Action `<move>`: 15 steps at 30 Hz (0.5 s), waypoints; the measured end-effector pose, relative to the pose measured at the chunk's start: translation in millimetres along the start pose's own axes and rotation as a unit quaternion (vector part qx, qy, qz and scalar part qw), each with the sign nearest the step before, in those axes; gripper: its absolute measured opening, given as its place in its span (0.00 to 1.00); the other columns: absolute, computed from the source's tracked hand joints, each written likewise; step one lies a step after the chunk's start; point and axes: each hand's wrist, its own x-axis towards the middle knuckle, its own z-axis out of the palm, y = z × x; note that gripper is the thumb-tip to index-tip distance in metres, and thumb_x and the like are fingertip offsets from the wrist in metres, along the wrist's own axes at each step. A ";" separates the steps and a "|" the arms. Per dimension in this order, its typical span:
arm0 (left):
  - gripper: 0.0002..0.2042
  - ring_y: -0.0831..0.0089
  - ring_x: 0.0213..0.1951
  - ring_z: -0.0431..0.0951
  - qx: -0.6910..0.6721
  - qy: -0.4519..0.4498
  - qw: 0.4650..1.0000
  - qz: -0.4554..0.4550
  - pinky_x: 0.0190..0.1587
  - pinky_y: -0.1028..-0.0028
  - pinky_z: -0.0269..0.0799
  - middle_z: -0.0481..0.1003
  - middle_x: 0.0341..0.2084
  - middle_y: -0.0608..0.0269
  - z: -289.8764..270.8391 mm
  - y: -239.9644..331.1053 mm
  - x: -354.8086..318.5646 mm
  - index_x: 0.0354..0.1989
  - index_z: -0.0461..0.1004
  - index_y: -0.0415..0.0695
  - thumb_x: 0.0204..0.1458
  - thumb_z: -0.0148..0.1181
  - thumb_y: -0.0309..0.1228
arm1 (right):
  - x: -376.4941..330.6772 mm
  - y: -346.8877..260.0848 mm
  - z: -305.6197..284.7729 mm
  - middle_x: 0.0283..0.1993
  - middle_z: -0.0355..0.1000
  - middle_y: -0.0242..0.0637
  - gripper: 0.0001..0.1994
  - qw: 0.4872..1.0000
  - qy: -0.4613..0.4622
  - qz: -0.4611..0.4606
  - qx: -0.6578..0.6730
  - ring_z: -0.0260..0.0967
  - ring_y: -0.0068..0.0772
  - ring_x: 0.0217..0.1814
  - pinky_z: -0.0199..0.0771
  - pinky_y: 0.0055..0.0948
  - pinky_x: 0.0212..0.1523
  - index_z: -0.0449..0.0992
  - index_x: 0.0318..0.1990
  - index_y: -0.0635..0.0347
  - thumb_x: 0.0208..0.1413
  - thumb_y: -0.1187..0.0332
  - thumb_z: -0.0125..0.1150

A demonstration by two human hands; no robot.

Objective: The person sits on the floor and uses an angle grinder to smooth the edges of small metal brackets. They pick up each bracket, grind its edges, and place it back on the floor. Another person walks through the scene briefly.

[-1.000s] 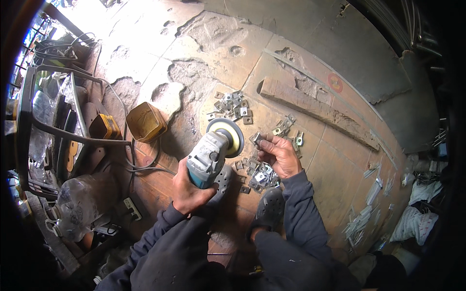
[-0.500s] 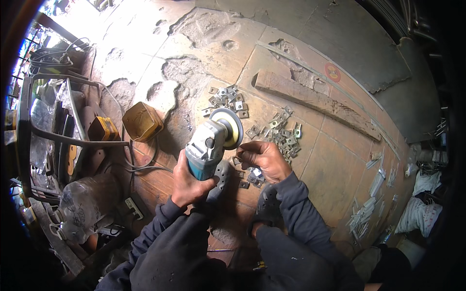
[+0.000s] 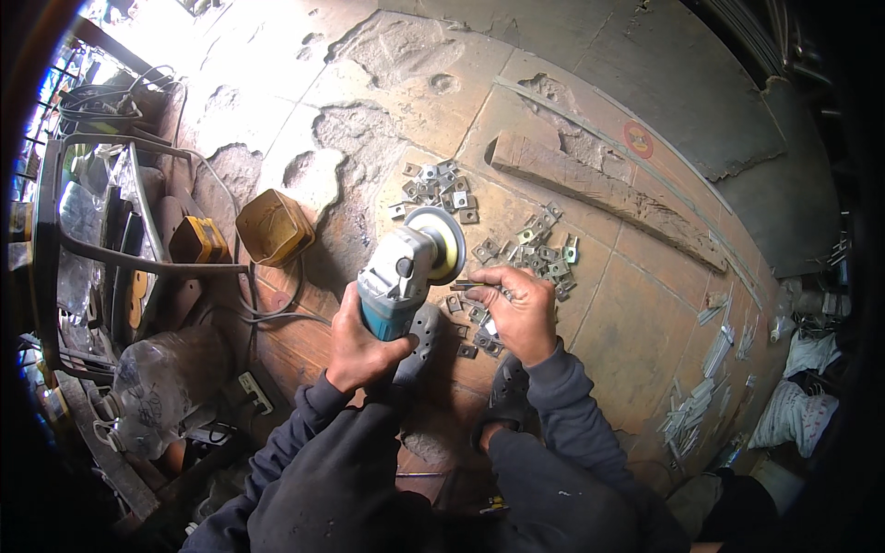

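My left hand (image 3: 363,346) is wrapped round the teal body of an angle grinder (image 3: 392,293), whose round disc (image 3: 446,245) points up and to the right. Just right of the disc, my right hand (image 3: 522,311) pinches a small metal bracket (image 3: 468,285) between thumb and fingers. The bracket is close to the disc's lower edge; I cannot tell whether they touch. Small square metal brackets with holes lie on the floor in loose heaps: one beyond the disc (image 3: 438,187), one right of it (image 3: 544,250), and one partly under my right hand (image 3: 480,341).
A wooden beam (image 3: 604,198) lies across the floor at the far right. Left are an open yellow-brown container (image 3: 274,229), a metal frame (image 3: 152,268), a clear plastic jug (image 3: 161,392) and a trailing cable (image 3: 286,318). Metal strips (image 3: 690,415) are scattered at right. My shoes (image 3: 509,392) stand below the hands.
My right hand has shifted slightly, and the bracket in its fingers now shows more plainly beside the disc. The grinder stays almost in place in my left hand. The whole view has drifted slightly.
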 end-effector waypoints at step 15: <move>0.38 0.68 0.50 0.77 -0.058 -0.009 0.998 -0.021 0.57 0.67 0.73 0.75 0.49 0.57 -3.1 3.7 -3.0 0.60 0.68 0.35 0.36 0.77 0.27 | 0.9 4.5 -4.9 0.38 0.86 0.36 0.09 0.967 0.025 0.158 0.198 0.82 0.27 0.39 0.79 0.28 0.48 0.85 0.44 0.65 0.56 0.75 0.76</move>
